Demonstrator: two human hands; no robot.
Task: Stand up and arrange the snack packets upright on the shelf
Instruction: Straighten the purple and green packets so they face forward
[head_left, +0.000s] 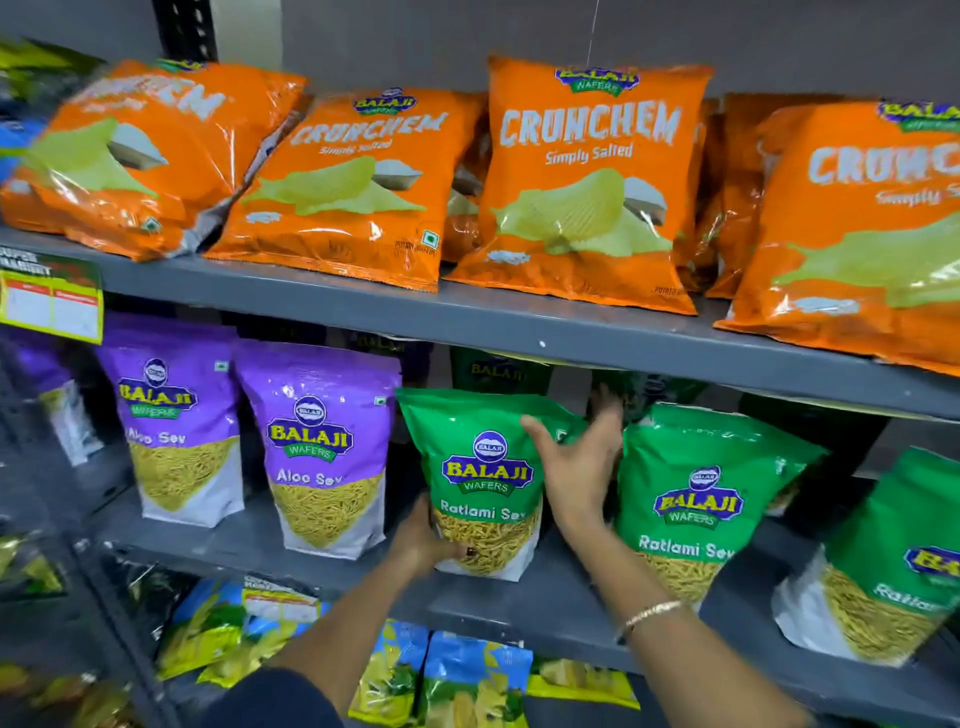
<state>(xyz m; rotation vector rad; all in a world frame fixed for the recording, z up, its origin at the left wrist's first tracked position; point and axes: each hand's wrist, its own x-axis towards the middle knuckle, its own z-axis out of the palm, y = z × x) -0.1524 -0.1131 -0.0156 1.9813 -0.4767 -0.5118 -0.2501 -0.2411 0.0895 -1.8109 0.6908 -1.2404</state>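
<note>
A green Ratlami Sev packet stands upright on the middle grey shelf. My left hand grips its lower left corner. My right hand lies flat against its right side with fingers spread, reaching into the gap between it and a second green Ratlami Sev packet. A third green packet stands at the far right. Two purple Aloo Sev packets stand upright to the left.
Orange Crunchem packets lean along the top shelf. More dark packets sit behind the front row. Blue and yellow packets fill the lower shelf. A yellow price tag hangs at the top shelf's left edge.
</note>
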